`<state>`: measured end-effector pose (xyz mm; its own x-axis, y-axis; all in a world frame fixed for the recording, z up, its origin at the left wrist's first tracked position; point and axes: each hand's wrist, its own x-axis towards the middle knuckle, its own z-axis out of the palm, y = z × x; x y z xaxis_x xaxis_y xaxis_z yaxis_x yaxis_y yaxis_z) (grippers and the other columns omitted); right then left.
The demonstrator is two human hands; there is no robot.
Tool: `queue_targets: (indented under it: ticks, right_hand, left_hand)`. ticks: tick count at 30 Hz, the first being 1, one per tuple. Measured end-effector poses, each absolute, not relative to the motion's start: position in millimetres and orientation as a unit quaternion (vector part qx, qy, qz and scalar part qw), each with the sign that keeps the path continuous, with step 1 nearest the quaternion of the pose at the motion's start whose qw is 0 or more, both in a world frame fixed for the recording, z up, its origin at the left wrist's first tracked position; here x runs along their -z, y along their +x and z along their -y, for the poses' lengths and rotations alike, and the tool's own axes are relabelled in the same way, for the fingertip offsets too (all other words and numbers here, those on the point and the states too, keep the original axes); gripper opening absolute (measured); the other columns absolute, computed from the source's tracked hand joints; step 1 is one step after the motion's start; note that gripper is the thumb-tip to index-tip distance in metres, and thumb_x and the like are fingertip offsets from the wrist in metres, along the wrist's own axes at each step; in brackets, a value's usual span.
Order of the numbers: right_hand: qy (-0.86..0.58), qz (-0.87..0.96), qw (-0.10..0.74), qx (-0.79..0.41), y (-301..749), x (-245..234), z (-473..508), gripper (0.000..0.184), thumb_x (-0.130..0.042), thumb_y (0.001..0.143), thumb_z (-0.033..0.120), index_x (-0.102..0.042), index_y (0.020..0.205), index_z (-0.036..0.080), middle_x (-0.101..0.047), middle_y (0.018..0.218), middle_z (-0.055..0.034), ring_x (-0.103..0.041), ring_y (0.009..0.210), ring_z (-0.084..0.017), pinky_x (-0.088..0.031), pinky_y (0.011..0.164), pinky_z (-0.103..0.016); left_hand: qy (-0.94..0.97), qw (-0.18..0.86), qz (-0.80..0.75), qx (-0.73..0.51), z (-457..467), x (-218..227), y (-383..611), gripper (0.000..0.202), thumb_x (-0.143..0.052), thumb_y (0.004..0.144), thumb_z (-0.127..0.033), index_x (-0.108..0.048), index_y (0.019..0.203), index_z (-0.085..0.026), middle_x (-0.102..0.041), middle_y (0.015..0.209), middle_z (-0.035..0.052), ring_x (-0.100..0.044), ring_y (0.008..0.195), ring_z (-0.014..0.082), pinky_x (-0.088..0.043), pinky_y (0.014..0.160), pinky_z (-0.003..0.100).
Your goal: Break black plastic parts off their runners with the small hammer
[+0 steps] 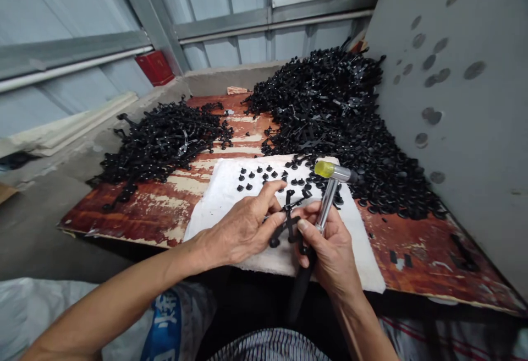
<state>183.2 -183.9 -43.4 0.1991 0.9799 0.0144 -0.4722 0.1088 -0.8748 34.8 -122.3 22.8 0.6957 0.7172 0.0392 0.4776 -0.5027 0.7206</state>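
My left hand (243,226) pinches a black plastic sprue piece (289,223) with small round parts on its branches, held over a white pad (231,193). My right hand (334,251) grips a small hammer (328,196) with a metal shaft, dark handle and yellow-tipped head, and its fingers also touch the sprue piece. Several loose black round parts (264,176) lie on the pad just beyond my hands.
A worn red-brown board (152,207) carries the pad. A pile of black sprues (160,138) lies at the left, a larger heap (334,108) at the right. A grey panel (457,108) leans on the right. A red box (154,66) sits by the metal wall.
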Motion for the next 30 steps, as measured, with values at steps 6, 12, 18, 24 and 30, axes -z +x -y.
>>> queue_targets:
  ticks: [6, 12, 18, 24, 30]
  right_hand:
    - [-0.389, 0.345, 0.632, -0.574, 187, 43, 183, 0.034, -0.079, 0.075, 0.035, -0.053, 0.093, 0.021, -0.063, 0.081, 0.0047, -0.047, 0.037, -0.004, -0.041, 0.029, -0.014]
    - [-0.383, 0.351, 0.622, -0.586, 190, 40, 183, 0.036, -0.079, 0.074, 0.036, -0.052, 0.093, 0.022, -0.061, 0.078, 0.0053, -0.059, 0.052, -0.009, -0.045, 0.031, -0.014]
    - [-0.376, 0.349, 0.605, -0.609, 193, 40, 184, 0.038, -0.078, 0.075, 0.035, -0.050, 0.096, 0.022, -0.063, 0.075, 0.0039, -0.054, 0.045, -0.008, -0.041, 0.028, -0.014]
    - [-0.335, 0.306, 0.642, -0.618, 193, 42, 184, 0.035, -0.079, 0.074, 0.030, -0.053, 0.095, 0.022, -0.064, 0.083, 0.0019, -0.054, 0.051, -0.007, -0.042, 0.030, -0.012]
    - [-0.296, 0.289, 0.659, -0.629, 193, 44, 185, 0.029, -0.078, 0.076, 0.025, -0.056, 0.095, 0.021, -0.065, 0.081, 0.0013, -0.049, 0.047, -0.006, -0.040, 0.029, -0.011]
  left_hand:
    - [0.890, 0.323, -0.314, -0.064, 112, -42, 22, 0.039, -0.043, 0.094, -0.022, -0.041, 0.132, -0.020, -0.059, 0.075, -0.0039, -0.049, 0.065, 0.0112, -0.037, 0.067, 0.025]
    - [0.831, 0.457, -0.316, 0.007, 100, -47, 25, 0.042, -0.048, 0.090, -0.024, -0.039, 0.131, -0.017, -0.048, 0.062, -0.0090, -0.038, 0.051, 0.0081, -0.030, 0.052, 0.021]
    - [0.777, 0.553, -0.302, 0.004, 95, -41, 33, 0.047, -0.055, 0.082, -0.021, -0.040, 0.127, -0.019, -0.038, 0.060, -0.0110, -0.033, 0.049, 0.0064, -0.027, 0.047, 0.018]
    - [0.808, 0.459, -0.361, -0.079, 98, -31, 27, 0.031, -0.051, 0.078, -0.016, -0.049, 0.109, -0.020, -0.043, 0.064, -0.0092, -0.039, 0.053, 0.0073, -0.032, 0.051, 0.020]
    - [0.857, 0.346, -0.366, -0.105, 100, -29, 23, 0.012, -0.049, 0.082, -0.017, -0.057, 0.092, -0.017, -0.050, 0.066, -0.0058, -0.046, 0.060, 0.0088, -0.036, 0.057, 0.022]
